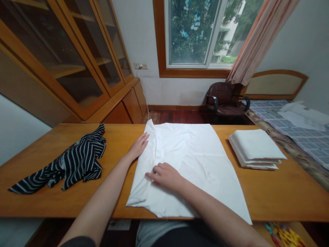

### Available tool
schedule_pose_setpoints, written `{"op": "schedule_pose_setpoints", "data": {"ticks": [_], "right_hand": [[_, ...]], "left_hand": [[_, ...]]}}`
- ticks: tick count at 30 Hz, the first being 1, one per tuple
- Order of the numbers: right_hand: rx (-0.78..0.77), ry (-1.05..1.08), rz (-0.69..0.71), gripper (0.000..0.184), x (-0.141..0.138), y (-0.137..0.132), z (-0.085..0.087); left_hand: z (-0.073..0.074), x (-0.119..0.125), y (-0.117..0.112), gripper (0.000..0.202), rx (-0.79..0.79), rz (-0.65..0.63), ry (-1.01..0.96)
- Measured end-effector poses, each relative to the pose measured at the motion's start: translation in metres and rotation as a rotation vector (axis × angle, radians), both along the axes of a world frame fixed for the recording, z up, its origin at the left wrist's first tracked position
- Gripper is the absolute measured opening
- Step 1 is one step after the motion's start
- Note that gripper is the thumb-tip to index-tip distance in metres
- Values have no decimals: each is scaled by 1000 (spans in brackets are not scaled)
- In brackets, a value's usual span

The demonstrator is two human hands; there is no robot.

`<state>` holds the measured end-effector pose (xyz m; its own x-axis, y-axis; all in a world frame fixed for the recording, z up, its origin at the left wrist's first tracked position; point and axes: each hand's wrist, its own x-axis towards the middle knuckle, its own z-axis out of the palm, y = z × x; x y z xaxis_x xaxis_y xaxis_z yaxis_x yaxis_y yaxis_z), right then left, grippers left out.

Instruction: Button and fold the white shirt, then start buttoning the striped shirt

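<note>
A white cloth (190, 161) lies spread over the middle of the wooden table, its left side folded inward in a narrow strip. My left hand (139, 145) rests flat on the outer edge of that strip, fingers stretched out. Nearer to me, my right hand (164, 175) lies on the strip's inner edge, with the index finger extended and the other fingers bent. Neither hand grips the cloth. Small creases run across the cloth's surface, and its front edge reaches the table's near edge.
A stack of folded white cloths (257, 147) sits on the table (290, 195) at right. A black-and-white striped garment (82, 159) lies crumpled at left. Beyond are a glass-door cabinet (113, 87), a brown armchair (223, 97) and a bed (308, 133). Colourful fabric (285, 235) shows below right.
</note>
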<state>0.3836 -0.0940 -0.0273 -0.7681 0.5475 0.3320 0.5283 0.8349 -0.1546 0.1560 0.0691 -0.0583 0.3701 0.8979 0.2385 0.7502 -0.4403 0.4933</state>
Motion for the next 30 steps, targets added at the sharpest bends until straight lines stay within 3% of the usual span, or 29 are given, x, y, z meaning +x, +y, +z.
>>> {"op": "schedule_pose_setpoints", "data": {"ticks": [3, 8, 14, 17, 20, 23, 25, 30], "right_hand": [[75, 23, 118, 20, -13, -3, -2], [183, 58, 245, 22, -21, -10, 2], [136, 72, 313, 17, -25, -21, 9], [13, 74, 317, 24, -18, -19, 5], [-172, 185, 143, 37, -3, -8, 0], [-349, 321, -296, 32, 8, 8, -4], [-466, 372, -517, 34, 8, 18, -6], [-766, 386, -612, 65, -6, 27, -7]], "left_hand": [[2, 7, 20, 55, 8, -29, 83], [5, 16, 42, 57, 12, -55, 208], [2, 26, 45, 58, -20, -117, 328], [-3, 30, 41, 56, -36, -82, 383], [-6, 32, 37, 54, -24, -46, 394], [-6, 33, 35, 54, -20, -26, 386], [-6, 34, 35, 54, -21, -18, 380], [0, 39, 34, 53, -47, 24, 379]]}}
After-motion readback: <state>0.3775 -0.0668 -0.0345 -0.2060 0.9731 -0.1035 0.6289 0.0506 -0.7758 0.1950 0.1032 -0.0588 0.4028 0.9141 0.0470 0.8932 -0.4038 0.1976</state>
